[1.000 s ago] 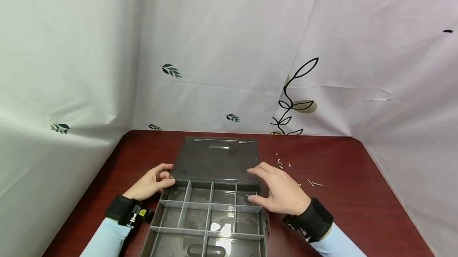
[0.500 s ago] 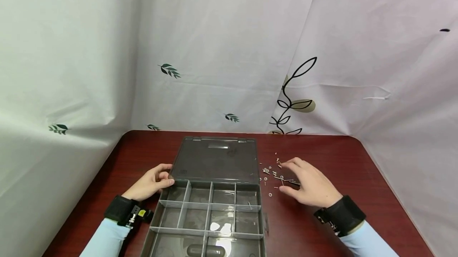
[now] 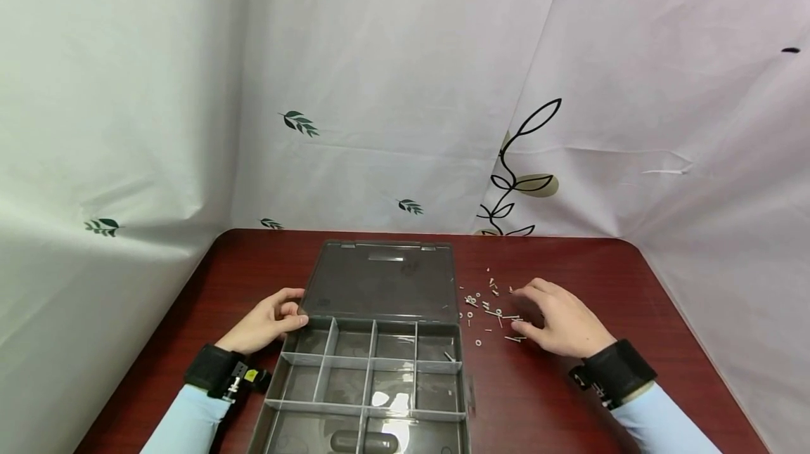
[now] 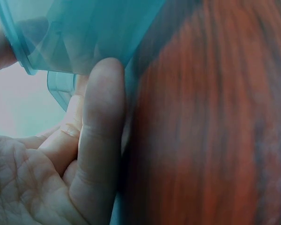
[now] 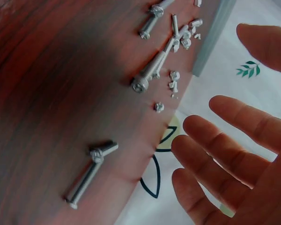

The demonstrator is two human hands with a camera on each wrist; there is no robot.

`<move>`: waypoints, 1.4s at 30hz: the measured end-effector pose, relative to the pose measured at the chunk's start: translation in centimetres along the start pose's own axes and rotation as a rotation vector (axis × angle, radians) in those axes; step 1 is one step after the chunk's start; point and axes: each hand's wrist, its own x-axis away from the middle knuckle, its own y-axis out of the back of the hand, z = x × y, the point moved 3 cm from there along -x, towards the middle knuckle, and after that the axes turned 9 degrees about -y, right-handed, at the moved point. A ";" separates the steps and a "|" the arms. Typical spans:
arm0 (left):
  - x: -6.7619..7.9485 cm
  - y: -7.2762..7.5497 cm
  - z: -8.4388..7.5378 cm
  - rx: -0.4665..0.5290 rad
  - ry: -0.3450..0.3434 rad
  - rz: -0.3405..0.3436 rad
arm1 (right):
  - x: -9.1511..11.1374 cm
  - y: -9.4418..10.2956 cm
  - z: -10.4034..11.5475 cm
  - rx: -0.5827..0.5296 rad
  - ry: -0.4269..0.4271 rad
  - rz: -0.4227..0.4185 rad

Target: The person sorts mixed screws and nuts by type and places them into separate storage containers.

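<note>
A grey see-through compartment box (image 3: 392,362) lies with its lid (image 3: 380,282) folded back. My left hand (image 3: 268,320) grips its left side near the hinge, the thumb on top. In the left wrist view, fingers wrap the plastic wall (image 4: 93,33). One small screw (image 3: 449,356) leans in the right compartment of the back row. My right hand (image 3: 563,320) hovers beside loose screws (image 3: 492,313), fingers spread and loosely bent. The right wrist view shows an open palm (image 5: 267,192) with nothing in it; a pair of long screws (image 5: 91,168) lies below.
Small ring-shaped washers (image 3: 478,343) and short screws are scattered right of the box on the dark red table (image 3: 601,278). A white patterned curtain (image 3: 380,88) hangs behind the table and along both sides.
My right hand has moved from above the box's right compartment to the right, beside the loose screws. A screw now shows in that compartment. The left hand keeps its grip.
</note>
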 end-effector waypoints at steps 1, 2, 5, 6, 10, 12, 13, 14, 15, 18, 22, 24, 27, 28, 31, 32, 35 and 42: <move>0.0 0.0 0.0 -0.002 0.003 -0.003 | -0.1 -0.2 0.0 0.003 0.002 0.002; 0.0 0.0 0.0 -0.003 0.006 -0.005 | -0.2 -0.3 0.1 0.004 0.005 0.003; 0.0 0.0 -0.1 -0.006 0.018 -0.014 | -0.8 -0.8 0.5 -0.005 0.013 0.006; 0.0 0.1 -0.1 -0.007 0.022 -0.017 | -1.0 -0.9 0.7 -0.010 0.016 0.006; 0.0 0.1 -0.2 -0.007 0.026 -0.016 | -2.0 -1.7 1.7 -0.035 0.039 0.001; 0.0 0.1 -0.2 -0.009 0.022 -0.012 | -2.6 -2.2 2.3 -0.045 0.052 0.006; 0.0 0.1 -0.2 -0.011 0.020 -0.009 | -2.8 -2.5 2.5 -0.050 0.053 0.013; 0.0 0.1 -0.2 -0.011 0.023 -0.011 | -3.1 -2.8 2.8 -0.053 0.052 0.020; 0.0 0.1 -0.2 -0.010 0.020 -0.009 | -3.4 -3.1 3.1 -0.050 0.050 0.028; 0.0 0.0 -0.2 -0.009 0.013 -0.005 | -4.1 -3.9 3.8 -0.038 0.046 0.047; 0.0 0.0 -0.1 -0.004 0.009 -0.003 | -5.0 -4.9 4.6 -0.021 0.064 0.044; 0.0 0.1 -0.1 -0.003 0.008 -0.001 | -5.3 -5.3 4.8 -0.006 0.075 0.030; 0.0 0.1 0.0 -0.001 0.009 0.002 | -5.7 -5.9 5.1 0.013 0.076 0.019; 0.0 0.1 0.0 -0.003 0.010 0.003 | -5.8 -6.0 5.2 0.017 0.073 0.018; 0.0 0.0 -0.1 -0.006 0.011 0.006 | -6.0 -6.2 5.4 0.016 0.058 0.026; 0.0 0.0 -0.1 -0.009 0.012 0.008 | -6.0 -6.3 5.4 0.015 0.053 0.033; 0.0 0.0 -0.1 -0.012 0.016 0.011 | -6.1 -6.3 5.5 0.020 0.041 0.053; 0.0 0.1 0.0 -0.012 0.017 0.007 | -6.1 -6.3 5.8 0.031 0.031 0.077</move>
